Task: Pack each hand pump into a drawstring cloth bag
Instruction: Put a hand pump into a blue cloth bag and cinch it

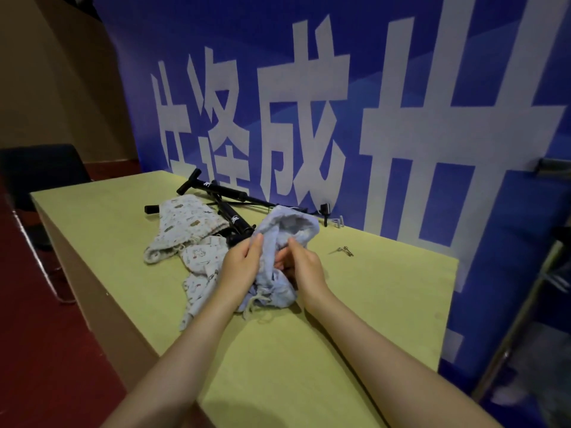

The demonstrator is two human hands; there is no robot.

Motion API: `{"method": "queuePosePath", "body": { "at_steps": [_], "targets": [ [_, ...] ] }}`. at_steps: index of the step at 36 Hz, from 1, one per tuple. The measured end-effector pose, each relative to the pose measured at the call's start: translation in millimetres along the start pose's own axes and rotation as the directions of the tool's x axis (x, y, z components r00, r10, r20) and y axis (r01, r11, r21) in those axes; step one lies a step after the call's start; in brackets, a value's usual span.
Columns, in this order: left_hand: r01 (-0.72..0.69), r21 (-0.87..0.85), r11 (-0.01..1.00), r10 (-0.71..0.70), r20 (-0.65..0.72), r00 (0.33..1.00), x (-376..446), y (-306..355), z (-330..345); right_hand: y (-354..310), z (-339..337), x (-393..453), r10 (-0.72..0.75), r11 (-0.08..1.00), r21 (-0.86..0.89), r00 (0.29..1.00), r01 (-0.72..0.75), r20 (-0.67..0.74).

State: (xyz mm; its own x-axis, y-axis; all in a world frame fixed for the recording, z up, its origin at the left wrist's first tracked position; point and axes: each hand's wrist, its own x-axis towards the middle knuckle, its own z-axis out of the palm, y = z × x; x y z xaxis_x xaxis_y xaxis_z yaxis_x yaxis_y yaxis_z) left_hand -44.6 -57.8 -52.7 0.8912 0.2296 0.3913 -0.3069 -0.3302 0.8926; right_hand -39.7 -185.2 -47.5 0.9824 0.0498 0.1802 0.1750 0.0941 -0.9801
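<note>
left hand [239,267] fingers grip blue bag [278,257] | right hand [301,267] fingers pinch it; pumps [222,193] behind

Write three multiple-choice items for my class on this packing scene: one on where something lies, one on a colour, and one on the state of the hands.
1. Where do the black hand pumps lie?
A. On the floor
B. At the far edge of the table, near the blue banner
C. On the chair

2. What colour is the bag being held?
A. Red
B. Black
C. Pale blue

3. What are the hands doing?
A. Both grip the pale blue bag
B. Both lie flat on the table
C. One lifts a pump

Answers:
1 B, the pumps lie beyond the patterned bags, close to the banner.
2 C, the cloth between the hands is pale blue.
3 A, the left hand and the right hand each hold the bag's cloth.
</note>
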Motion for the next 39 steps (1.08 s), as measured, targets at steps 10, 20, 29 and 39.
{"method": "queuePosePath", "body": {
  "at_steps": [10,20,29,39],
  "targets": [
    [-0.043,-0.196,0.980,0.017,-0.133,0.991,0.0,10.6,-8.8,-1.7,-24.1,13.2,0.029,0.998,-0.040,0.981,-0.038,-0.191],
    [0.368,-0.754,0.544,-0.299,0.235,0.925,1.2,26.5,-20.1,-22.1,-43.6,14.6,0.161,0.811,0.525,0.961,-0.258,0.223],
    [0.452,-0.757,0.471,-0.241,0.382,0.892,-1.0,28.7,-25.2,-30.1,-65.7,16.9,0.181,0.702,0.656,0.961,-0.276,0.210],
    [0.125,-0.064,0.990,-0.115,0.148,0.982,-15.5,18.3,-8.4,11.0,-118.1,43.8,-0.100,0.892,-0.406,0.786,-0.201,-0.610]
  ]
}}
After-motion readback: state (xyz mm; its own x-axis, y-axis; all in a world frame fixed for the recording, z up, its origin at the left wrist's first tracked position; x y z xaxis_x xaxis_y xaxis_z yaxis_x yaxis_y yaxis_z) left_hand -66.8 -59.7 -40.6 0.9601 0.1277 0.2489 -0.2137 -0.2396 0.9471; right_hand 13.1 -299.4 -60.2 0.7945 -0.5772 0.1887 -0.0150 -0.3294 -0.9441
